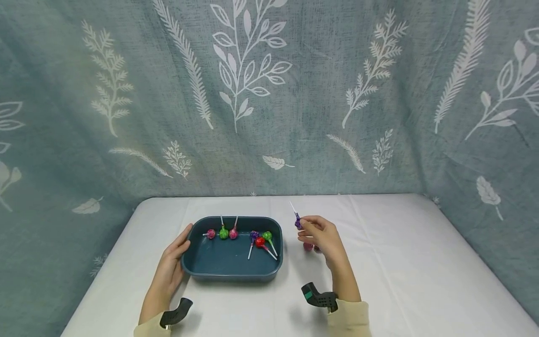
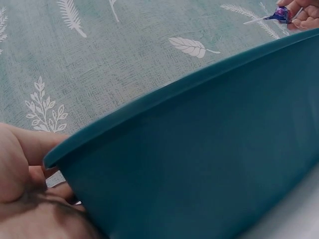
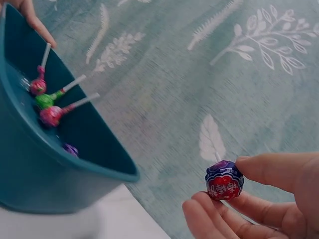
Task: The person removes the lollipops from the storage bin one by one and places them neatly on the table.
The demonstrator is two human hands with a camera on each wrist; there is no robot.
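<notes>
My right hand (image 1: 322,236) pinches a purple-wrapped lollipop (image 3: 225,180) by its candy head, between thumb and fingertips. Its white stick points up and away, and it is held above the table just right of a dark teal bin (image 1: 231,269). Against the bin's left side rests my left hand (image 1: 170,262), fingers extended along the outer wall and rim. Inside, a pink lollipop (image 1: 211,233), a green lollipop (image 1: 223,233) and another pink lollipop (image 1: 233,233) lie at the back left. A purple lollipop (image 1: 254,235), a red lollipop (image 1: 260,242) and a second green lollipop (image 1: 267,235) lie to the right.
Partly hidden beneath my right hand, a dark pink round candy (image 1: 308,246) and a brownish one (image 1: 317,249) lie on the white tablecloth (image 1: 421,281). A green-grey curtain (image 1: 311,93) with white leaf patterns hangs behind the table.
</notes>
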